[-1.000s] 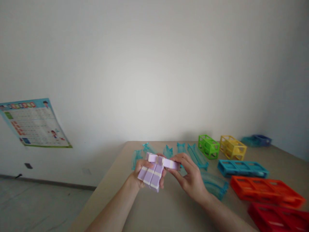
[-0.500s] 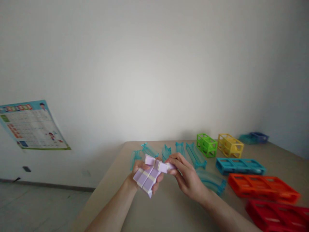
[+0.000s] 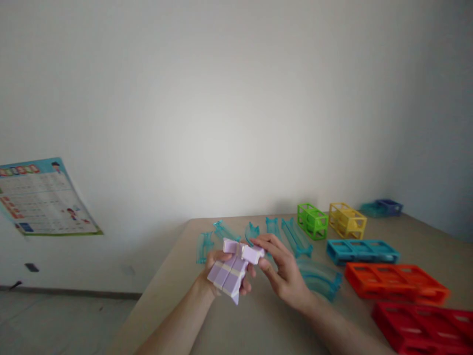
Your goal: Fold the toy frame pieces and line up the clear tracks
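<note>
A lilac and white snake puzzle (image 3: 228,273) made of wedge-shaped segments is held up over the table. Its lower part is folded into a flat block, while a row of segments sticks out across the top. My left hand (image 3: 219,264) wraps round it, thumb on the near side and fingertips showing at the right edge. At the right end of the top row, my right hand (image 3: 281,268) has its fingers over the last segment and its thumb just below. The palm side of the left hand is hidden behind the puzzle.
Translucent teal track pieces (image 3: 295,237) lie behind and beside my hands. Further right stand a green frame block (image 3: 312,221), a yellow one (image 3: 347,220), and flat blue (image 3: 362,251), orange (image 3: 397,282) and red (image 3: 421,325) frames. A wall backs the table (image 3: 166,296).
The end of the puzzle's top row has turned and sits closer to the rest. My right fingers have shifted their grip and spread slightly. The view has swung a little.
</note>
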The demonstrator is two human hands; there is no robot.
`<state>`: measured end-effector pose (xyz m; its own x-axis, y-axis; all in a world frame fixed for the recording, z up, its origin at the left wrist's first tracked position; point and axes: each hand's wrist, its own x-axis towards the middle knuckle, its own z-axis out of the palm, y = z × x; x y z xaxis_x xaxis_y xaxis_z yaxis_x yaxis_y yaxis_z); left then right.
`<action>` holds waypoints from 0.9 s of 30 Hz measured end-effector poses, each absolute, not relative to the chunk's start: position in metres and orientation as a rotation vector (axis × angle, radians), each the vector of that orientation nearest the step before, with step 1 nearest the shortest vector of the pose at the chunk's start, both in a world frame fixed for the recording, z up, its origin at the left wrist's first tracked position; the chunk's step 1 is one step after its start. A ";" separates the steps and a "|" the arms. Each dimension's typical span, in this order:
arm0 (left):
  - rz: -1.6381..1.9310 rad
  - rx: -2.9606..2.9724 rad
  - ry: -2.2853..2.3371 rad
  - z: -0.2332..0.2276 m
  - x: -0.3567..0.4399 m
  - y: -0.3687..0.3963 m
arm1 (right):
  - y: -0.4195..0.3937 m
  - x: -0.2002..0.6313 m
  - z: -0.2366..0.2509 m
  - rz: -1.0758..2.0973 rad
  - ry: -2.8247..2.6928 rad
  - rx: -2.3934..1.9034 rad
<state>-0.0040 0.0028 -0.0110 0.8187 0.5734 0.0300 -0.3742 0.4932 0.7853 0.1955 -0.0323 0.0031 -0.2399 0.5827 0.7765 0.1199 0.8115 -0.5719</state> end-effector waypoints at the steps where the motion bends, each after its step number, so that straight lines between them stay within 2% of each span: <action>1: 0.631 0.922 0.309 -0.011 -0.002 0.002 | -0.031 0.196 0.001 0.455 -1.755 -0.575; 6: 0.963 1.108 0.502 -0.007 0.011 0.004 | -0.022 0.196 -0.009 0.478 -1.576 -0.926; 10: 1.114 1.266 0.633 -0.002 0.019 0.003 | -0.022 0.194 -0.008 0.527 -1.594 -1.019; 17: 1.227 1.565 0.786 0.004 0.019 -0.006 | -0.030 0.193 -0.001 0.548 -1.719 -0.988; 27: 1.167 1.394 0.703 -0.002 0.009 -0.003 | -0.033 0.191 -0.007 0.625 -1.719 -0.817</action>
